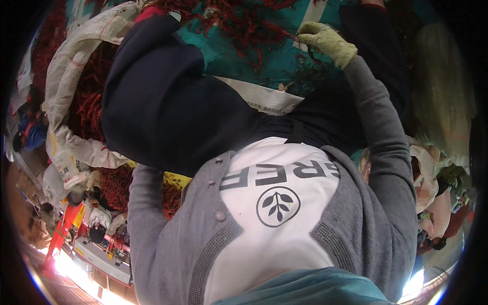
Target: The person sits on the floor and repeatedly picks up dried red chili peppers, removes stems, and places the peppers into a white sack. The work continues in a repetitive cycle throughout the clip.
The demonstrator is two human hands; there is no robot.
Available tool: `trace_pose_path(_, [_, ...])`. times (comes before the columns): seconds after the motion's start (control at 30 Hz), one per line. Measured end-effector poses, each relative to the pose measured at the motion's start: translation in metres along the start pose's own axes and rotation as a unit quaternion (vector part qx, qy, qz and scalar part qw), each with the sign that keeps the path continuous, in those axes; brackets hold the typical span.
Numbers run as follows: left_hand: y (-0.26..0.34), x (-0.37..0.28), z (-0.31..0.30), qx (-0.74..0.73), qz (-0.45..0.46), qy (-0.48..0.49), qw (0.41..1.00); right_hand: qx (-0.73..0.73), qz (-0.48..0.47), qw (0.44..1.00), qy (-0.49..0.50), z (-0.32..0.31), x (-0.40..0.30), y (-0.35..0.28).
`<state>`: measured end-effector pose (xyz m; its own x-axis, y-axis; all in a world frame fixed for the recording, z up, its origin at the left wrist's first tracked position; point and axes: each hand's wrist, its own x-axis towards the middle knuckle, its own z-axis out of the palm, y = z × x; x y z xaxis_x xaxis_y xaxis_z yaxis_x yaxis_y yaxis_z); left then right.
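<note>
My right hand [328,42], in a pale yellow-green work glove, is at the upper right near my right shin. Its fingers are closed on a red chili pepper [288,35] at the fingertips. A dark, curled piece [313,56] hangs below the palm. Left of the glove, a heap of dried red chili peppers [246,28] lies on a teal sheet [225,57]. Dark green stalks [305,74] are scattered under the glove. My left hand is out of view; only the grey left sleeve [146,190] shows, passing down beside my left thigh.
A white woven sack [63,82] curves around more chilies [91,103] on my left. White sheeting with printing [270,97] lies between my legs. Another pale sack [442,91] stands on my right. Other people and a vehicle [103,259] are behind me at the lower left.
</note>
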<state>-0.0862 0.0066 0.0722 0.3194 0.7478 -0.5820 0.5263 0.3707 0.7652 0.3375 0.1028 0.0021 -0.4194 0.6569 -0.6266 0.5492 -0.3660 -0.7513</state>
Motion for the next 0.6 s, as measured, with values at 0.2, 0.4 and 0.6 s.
trace_pose_path(0.2, [0.004, 0.110, 0.061, -0.245, 0.037, -0.174, 0.953, 0.256, -0.030, 0.966, -0.025, 0.011, -0.042, -0.025])
trace_pose_path(0.4, [0.068, 0.125, 0.079, -0.212, 0.100, -0.187, 0.954, 0.260, -0.047, 0.965, -0.003, 0.055, -0.032, -0.043])
trace_pose_path(0.6, [0.045, 0.137, 0.082, -0.096, 0.079, -0.161, 0.979, 0.128, -0.088, 0.979, 0.134, 0.084, -0.033, -0.041])
